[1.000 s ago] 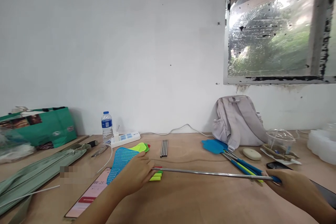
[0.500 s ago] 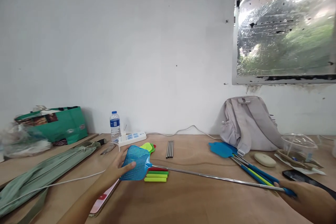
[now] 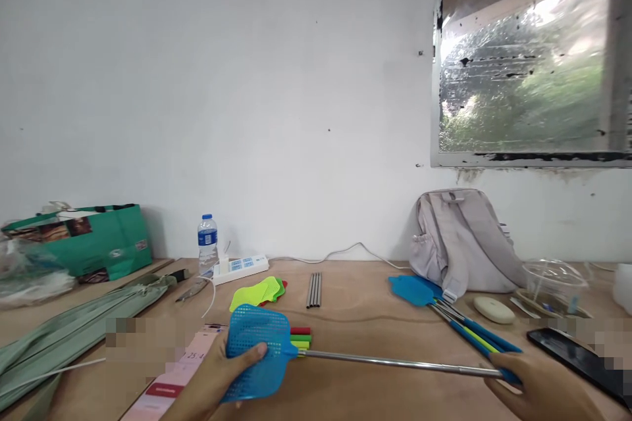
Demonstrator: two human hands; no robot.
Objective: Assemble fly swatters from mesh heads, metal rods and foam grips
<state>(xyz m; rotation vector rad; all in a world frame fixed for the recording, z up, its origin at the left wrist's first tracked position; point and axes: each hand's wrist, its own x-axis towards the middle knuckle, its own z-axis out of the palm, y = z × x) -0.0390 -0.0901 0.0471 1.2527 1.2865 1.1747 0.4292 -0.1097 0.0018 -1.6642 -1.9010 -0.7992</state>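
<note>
A blue fly swatter (image 3: 276,329) stretches between my hands, its metal rod lying almost level over the table. My left hand (image 3: 217,371) grips the swatter's perforated head at the left edge, thumb across the front. At the other end, my right hand (image 3: 538,381) is closed around the short blue handle, partly hiding it. Behind the head lie red, green and yellow handle sleeves (image 3: 301,338), partly covered. Loose yellow-green swatter heads (image 3: 257,293) overlap farther back, beside several metal rods (image 3: 314,291). Several whole swatters (image 3: 412,290) lie bunched near my right hand.
A pink-screened phone (image 3: 185,368) lies under my left forearm, and a black phone (image 3: 573,358) at right. At the back stand a water bottle (image 3: 207,240), a power strip (image 3: 241,268) and a grey backpack (image 3: 457,243). A green bag (image 3: 108,243) and folded umbrella-like cloth (image 3: 83,316) occupy the left.
The swatter has come lower and closer to me, held at both ends throughout. My right hand has shifted left. More of the loose heads and the pink-screened phone now shows.
</note>
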